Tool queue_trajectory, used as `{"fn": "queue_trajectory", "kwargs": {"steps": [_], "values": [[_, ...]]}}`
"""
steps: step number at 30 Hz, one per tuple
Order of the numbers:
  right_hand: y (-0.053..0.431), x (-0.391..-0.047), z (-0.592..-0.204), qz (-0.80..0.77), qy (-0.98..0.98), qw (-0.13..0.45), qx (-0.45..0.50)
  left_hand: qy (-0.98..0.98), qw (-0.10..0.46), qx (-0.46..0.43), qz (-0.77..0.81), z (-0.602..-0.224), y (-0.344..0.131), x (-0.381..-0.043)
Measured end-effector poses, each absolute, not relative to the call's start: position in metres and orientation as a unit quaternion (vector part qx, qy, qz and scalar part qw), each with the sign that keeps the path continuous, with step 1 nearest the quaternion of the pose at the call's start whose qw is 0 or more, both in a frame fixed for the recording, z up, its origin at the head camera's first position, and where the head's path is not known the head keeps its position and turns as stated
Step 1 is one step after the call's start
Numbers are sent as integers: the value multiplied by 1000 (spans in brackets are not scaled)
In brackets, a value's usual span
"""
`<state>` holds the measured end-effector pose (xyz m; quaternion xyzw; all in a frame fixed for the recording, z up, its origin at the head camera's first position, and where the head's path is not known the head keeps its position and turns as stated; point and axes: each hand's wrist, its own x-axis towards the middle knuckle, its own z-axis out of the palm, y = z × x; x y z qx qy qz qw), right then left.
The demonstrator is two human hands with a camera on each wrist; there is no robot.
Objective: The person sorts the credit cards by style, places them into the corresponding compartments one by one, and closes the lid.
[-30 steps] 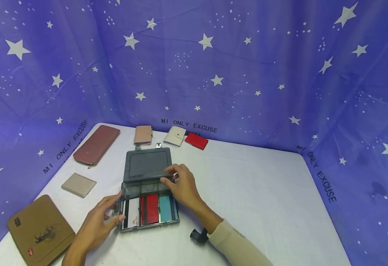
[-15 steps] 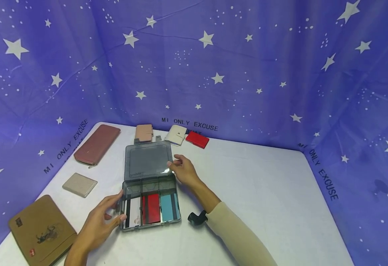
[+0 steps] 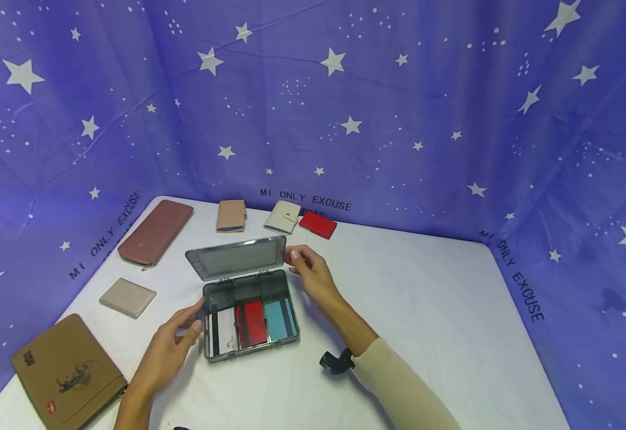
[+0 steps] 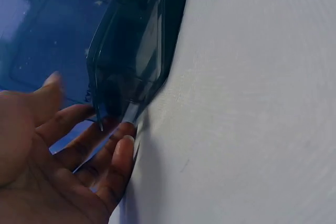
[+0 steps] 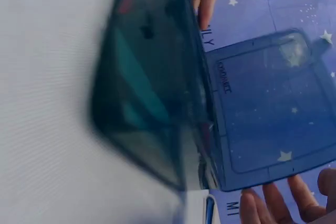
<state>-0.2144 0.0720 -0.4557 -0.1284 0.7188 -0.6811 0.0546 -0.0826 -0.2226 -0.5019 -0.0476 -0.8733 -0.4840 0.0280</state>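
Observation:
A translucent dark-grey plastic case point(image 3: 230, 356) stands on the white table, its lid point(image 3: 240, 260) tilted up on the hinges at the back. Three compartments hold a white card point(image 3: 224, 331), a red card point(image 3: 252, 323) and a teal card point(image 3: 280, 319), each with a dark stripe. My left hand point(image 3: 167, 346) is at the case's left side; in the left wrist view, its fingertips touch the lower edge while the thumb stands apart. My right hand point(image 3: 315, 278) is at the lid's right edge, its extended fingertips point(image 5: 251, 203) against that edge in the right wrist view.
Behind the case lie a pink card holder point(image 3: 231, 215), a cream one point(image 3: 283, 217) and a red flat case point(image 3: 318, 224). To the left are a long brown-red zip wallet point(image 3: 156, 233), a beige wallet point(image 3: 128, 297) and a large brown pouch point(image 3: 68, 373). A starry purple curtain point(image 3: 313, 107) hangs behind.
The lid, lying back flat before, has swung up to a tilt. The case has turned slightly and shifted right. My right hand has moved from the lid's lower right corner to its upper right side.

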Motion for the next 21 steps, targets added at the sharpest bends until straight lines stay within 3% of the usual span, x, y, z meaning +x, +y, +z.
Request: {"fn": "queue_trajectory", "kwargs": {"steps": [6, 11, 21], "values": [[95, -190, -464, -600, 771, 88, -194, -816, -9, -13, -578, -496, -221, -81], [100, -156, -464, -401, 859, 102, -303, -855, 6, -26, -517, -493, -214, -77], [75, -125, -471, -29, 920, -91, -381, -914, 5, -77, -399, -483, -205, -70]]}}
